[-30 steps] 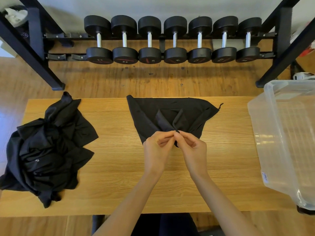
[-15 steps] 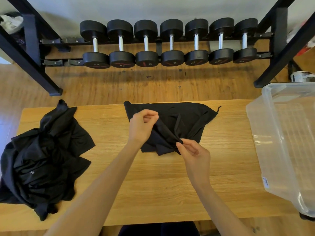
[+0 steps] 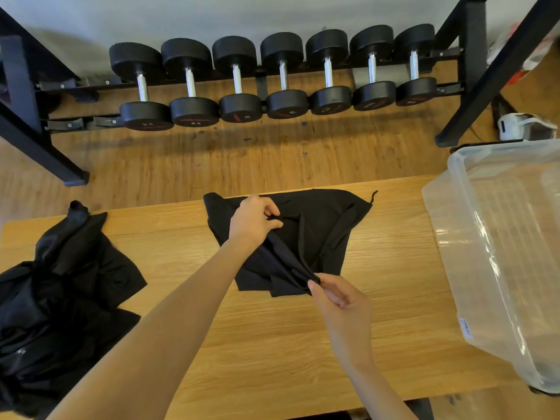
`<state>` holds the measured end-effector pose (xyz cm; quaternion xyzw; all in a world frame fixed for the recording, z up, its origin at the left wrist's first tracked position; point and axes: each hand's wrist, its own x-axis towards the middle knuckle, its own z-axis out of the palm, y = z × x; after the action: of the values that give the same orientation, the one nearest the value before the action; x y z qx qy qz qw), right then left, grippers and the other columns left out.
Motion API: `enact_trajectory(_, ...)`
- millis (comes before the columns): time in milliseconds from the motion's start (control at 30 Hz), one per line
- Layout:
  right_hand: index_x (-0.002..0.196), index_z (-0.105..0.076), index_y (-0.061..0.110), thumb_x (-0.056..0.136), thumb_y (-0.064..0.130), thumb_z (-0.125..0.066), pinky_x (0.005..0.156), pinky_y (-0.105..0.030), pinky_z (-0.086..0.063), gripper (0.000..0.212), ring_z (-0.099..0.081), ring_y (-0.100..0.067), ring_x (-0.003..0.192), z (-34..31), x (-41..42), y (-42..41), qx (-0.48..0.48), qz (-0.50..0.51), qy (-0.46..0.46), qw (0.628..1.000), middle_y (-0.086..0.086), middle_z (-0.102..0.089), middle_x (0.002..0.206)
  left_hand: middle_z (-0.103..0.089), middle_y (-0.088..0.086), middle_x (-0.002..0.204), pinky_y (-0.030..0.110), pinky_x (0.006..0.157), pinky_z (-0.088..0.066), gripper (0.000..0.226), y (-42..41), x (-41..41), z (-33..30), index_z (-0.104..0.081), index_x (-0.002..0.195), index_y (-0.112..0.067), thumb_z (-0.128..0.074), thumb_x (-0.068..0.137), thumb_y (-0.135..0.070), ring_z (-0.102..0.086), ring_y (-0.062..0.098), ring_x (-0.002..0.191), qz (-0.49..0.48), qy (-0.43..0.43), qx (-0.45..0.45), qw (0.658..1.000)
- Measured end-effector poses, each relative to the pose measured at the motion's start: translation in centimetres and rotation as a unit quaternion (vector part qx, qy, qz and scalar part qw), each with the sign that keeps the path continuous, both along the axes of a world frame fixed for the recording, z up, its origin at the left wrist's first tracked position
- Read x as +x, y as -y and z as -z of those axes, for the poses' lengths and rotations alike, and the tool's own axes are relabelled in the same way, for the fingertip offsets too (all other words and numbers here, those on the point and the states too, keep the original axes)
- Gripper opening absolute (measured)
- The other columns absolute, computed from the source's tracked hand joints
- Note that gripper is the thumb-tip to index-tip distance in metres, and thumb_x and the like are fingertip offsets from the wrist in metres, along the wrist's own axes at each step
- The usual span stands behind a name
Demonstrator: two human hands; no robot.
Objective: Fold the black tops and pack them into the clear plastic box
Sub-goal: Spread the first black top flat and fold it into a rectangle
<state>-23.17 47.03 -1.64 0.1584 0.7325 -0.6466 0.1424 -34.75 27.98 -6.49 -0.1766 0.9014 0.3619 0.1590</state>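
A person's two bare arms are reaching in from the bottom of the frame over a wooden table. At centre frame a black top is lying partly spread on the table, w/ a thin cord trailing off its upper right corner. The left hand, just above centre, is pinching a fold of the fabric btwn thumb and curled fingers. The right hand, lower and to the right, is pinching the top's near edge, pulling a ridge of cloth taut btwn both hands. At lower left a crumpled pile of black tops is sitting on the table's edge. At right, a clear plastic box is standing on the table, well apart from the top. Along the upper frame, a black rack is holding seven dumbbells over a wood floor.
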Motion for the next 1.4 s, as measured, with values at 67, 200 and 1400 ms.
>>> enact_trajectory(67,0.095,-0.076,0.012,0.085,0.006,-0.072,0.075,-0.009,-0.049,0.012,-0.071,-0.007,0.085,-0.1,0.1,-0.1,-0.005,0.005,0.004,1.000,0.007,-0.073,0.072,-0.062,-0.004,0.089,0.032,0.086,-0.053,0.016,0.0,-0.2,0.1,-0.070,0.093,-0.016,-0.079,0.080,-0.013,-0.061,0.012,0.084,-0.007,0.012,0.013,1.000)
enact_trajectory(200,0.096,-0.075,0.010,0.085,0.005,-0.071,0.075,-0.008,-0.048,0.012,-0.070,-0.007,0.084,-0.1,0.2,-0.4,-0.004,0.009,0.003,1.000,0.008,-0.072,0.071,-0.059,-0.007,0.081,0.030,0.088,-0.051,0.018,0.3,-0.3,0.3,-0.067,0.094,-0.018,-0.078,0.081,-0.013,-0.059,0.010,0.081,-0.019,0.033,0.037,0.999)
enact_trajectory(1400,0.103,-0.069,0.010,0.092,0.004,-0.063,0.084,-0.025,-0.055,0.014,-0.069,-0.014,0.094,-16.1,-6.6,-0.8,0.038,-0.081,-0.353,0.931,-0.006,-0.072,0.096,-0.072,0.000,0.092,0.015,0.072,-0.056,0.015,9.2,7.9,-26.2,-0.073,0.102,-0.012,-0.061,0.093,-0.009,-0.070,0.006,0.084,-0.002,-0.196,0.027,0.980)
